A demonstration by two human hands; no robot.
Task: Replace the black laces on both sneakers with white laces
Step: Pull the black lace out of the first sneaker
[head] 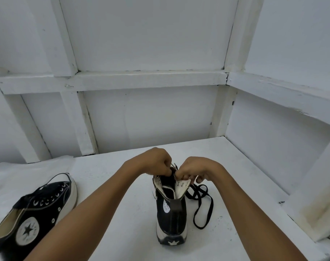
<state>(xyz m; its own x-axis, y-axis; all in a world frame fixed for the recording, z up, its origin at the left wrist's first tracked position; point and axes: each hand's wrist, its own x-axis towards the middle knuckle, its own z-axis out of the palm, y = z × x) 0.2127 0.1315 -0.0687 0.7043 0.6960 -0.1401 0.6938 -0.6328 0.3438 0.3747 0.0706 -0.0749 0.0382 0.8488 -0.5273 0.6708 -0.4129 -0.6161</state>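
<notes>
A black high-top sneaker stands upright at the centre of the white table, heel toward me, its eyelet flaps spread open. Both hands are at the front of its opening. My left hand has its fingers curled and pinches something at the lace area. My right hand pinches there too, beside the right eyelet flap. A loose black lace trails from the shoe onto the table at its right. A second black sneaker lies on its side at the left, a black lace still through its eyelets.
White framed walls enclose the table at the back and right. A white ledge runs along the right side. Crumpled white sheeting lies at the left behind the second sneaker.
</notes>
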